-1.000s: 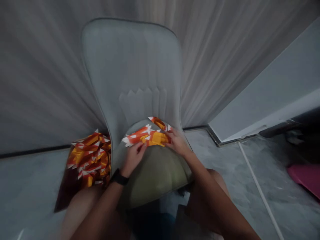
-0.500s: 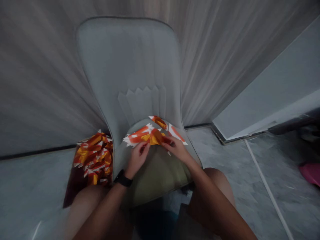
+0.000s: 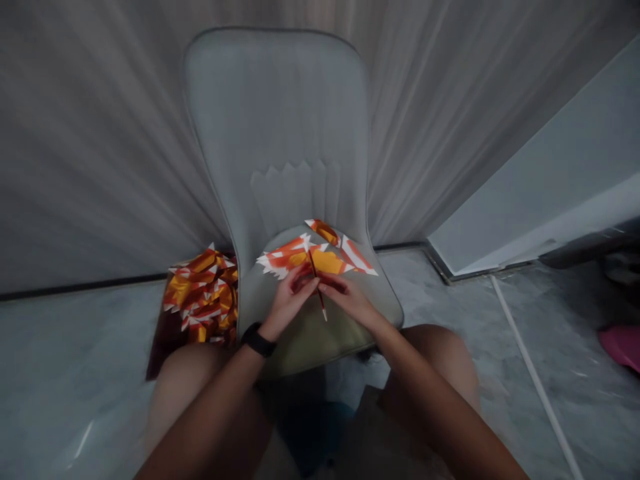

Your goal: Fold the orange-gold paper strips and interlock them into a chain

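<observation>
Over the seat of a chair (image 3: 320,343), my left hand (image 3: 290,297) and my right hand (image 3: 350,300) meet with fingertips closed. Between them is a narrow, dark red folded paper strip (image 3: 322,305) with a white tip, seen almost edge-on. Just beyond my fingers, orange-and-white folded papers (image 3: 280,258) lie fanned out on the seat. A gold paper piece (image 3: 329,262) lies by my right fingers. Farther back are an orange-gold folded paper (image 3: 325,231) and a red-and-white paper strip (image 3: 357,255). My fingers partly hide the pieces below them.
Left of the chair, a dark red container (image 3: 163,340) is heaped with folded orange, gold and white papers (image 3: 203,293). The chair backrest (image 3: 280,100) rises against a wood-grain wall (image 3: 100,133). My knees flank the seat. A pink object (image 3: 620,345) lies on the floor at far right.
My hands have come together and now pinch a folded strip turned edge-on; before, they were apart at a gold paper piece. The view has shifted slightly, moving the chair rightward.
</observation>
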A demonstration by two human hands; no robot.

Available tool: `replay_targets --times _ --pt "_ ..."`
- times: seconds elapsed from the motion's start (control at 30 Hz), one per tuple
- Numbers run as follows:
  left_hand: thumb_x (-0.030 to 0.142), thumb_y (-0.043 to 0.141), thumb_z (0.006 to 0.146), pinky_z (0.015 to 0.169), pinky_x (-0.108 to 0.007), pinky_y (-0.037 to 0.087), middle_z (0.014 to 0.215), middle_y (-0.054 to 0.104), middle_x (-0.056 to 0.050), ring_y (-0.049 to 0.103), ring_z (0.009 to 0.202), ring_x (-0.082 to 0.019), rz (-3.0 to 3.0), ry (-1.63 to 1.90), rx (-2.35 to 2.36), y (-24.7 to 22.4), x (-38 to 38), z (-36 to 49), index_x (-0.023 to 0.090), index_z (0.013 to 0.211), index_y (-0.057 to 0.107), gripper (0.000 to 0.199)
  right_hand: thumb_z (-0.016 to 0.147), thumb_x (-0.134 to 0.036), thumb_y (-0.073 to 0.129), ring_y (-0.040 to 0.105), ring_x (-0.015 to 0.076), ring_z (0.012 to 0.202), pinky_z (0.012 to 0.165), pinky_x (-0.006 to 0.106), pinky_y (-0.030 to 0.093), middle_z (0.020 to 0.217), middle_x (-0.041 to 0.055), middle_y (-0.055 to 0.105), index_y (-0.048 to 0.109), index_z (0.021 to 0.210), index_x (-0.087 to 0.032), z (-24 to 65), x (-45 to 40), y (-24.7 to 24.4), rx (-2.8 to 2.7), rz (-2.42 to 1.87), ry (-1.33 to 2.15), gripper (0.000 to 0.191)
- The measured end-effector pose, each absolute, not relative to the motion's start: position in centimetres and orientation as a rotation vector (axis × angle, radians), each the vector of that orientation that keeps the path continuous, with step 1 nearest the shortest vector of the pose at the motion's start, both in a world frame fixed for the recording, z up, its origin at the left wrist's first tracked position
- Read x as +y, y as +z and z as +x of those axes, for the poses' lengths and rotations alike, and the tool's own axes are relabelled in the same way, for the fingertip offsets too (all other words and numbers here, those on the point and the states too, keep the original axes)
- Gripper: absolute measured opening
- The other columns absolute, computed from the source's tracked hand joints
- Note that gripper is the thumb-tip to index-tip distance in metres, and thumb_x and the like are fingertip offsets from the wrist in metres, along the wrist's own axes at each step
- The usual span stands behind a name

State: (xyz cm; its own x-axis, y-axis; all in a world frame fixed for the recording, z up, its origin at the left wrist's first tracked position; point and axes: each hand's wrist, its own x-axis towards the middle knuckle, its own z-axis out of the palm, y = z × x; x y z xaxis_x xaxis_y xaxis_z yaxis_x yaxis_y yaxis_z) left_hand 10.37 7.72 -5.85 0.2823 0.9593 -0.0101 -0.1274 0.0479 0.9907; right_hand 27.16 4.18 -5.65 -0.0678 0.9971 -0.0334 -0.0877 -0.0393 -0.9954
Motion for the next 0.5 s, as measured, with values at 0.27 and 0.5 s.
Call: replay_targets --times 0.27,0.5 --pt "0.049 0.078 0.077 0.088 -0.039 0.061 0.132 0.066 -0.014 0.066 0.117 -0.029 1.189 1.017 0.9 -5.1 6.8 9.9 0.019 0.125 0.061 0.059 0.092 -0.041 0.059 0.071 0.0238 0.106 0.098 0.042 0.054 0.117 0.0064 0.075 0.072 0.119 -0.023 26.7 2.3 -4.8 -1.381 -1.251 0.994 0.035" --pt "0.054 0.072 0.077 0.071 -0.03 0.061 0.101 0.07 -0.006 0.071 0.089 -0.019 1.259 1.014 0.964 -4.9 4.8 10.4 0.019 0.101 0.058 0.045 0.098 -0.03 0.045 0.068 0.0234 0.109 0.101 0.036 0.049 0.117 0.0107 0.073 0.074 0.107 -0.022 25.0 -1.5 -4.3 -1.573 -1.439 0.447 0.031"
